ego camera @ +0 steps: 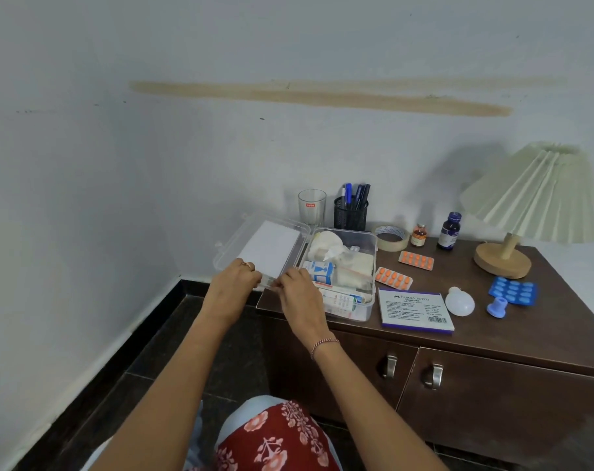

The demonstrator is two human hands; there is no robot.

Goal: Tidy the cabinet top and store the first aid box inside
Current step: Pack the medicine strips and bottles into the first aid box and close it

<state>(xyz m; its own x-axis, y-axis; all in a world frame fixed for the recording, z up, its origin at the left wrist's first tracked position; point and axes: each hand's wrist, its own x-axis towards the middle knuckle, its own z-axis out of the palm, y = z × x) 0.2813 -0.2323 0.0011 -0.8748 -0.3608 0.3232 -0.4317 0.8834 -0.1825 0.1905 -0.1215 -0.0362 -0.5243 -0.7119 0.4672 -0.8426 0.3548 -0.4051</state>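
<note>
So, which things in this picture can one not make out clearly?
Head view only.
Cabinet inside: hidden by its shut doors.
Lamp: shade cut by the right edge.
Blue bottle: label too small to read.
Grip on the lid: hidden under the left hand and right hand.

We see a pale, bluish-white wall (152,164) turning a corner, with a long tan smear (322,96) across it. Below runs black skirting (112,375) and a dark tiled floor (241,368). At right stands a dark brown cabinet (492,419) with two doors and metal handles (433,375). A pleated cream lamp (533,195) on its surface throws a soft shadow (472,164) on the wall.
</note>
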